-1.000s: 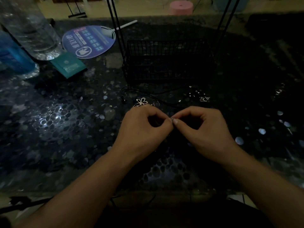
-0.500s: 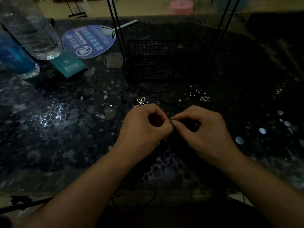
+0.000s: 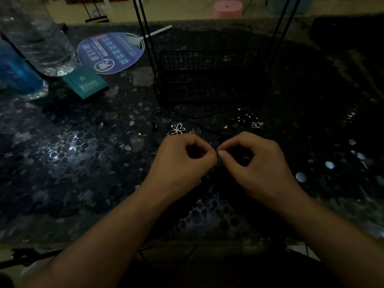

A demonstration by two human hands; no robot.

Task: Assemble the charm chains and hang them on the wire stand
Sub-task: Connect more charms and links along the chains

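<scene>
My left hand (image 3: 182, 161) and my right hand (image 3: 255, 163) meet fingertip to fingertip above the dark table, both pinching a small dark chain piece (image 3: 217, 161) that hangs between them. It is too dim to tell its details. A silver flower charm (image 3: 177, 128) lies just beyond my left hand. A small square silver charm (image 3: 257, 124) lies farther right, with a thin black cord (image 3: 199, 119) curling between them. The black wire stand (image 3: 209, 75) with its basket base and tall uprights stands behind the charms.
At the back left are a clear water bottle (image 3: 35, 36), a blue bottle (image 3: 16, 73), a teal packet (image 3: 85, 81) and a round blue hand fan (image 3: 111, 51). A pink cylinder (image 3: 228, 9) sits beyond the table's far edge. The tabletop (image 3: 68, 154) is dark and speckled.
Both hands stay joined at the fingertips and have shifted only slightly; the right thumb and finger have adjusted their pinch. Charms and stand have not moved.
</scene>
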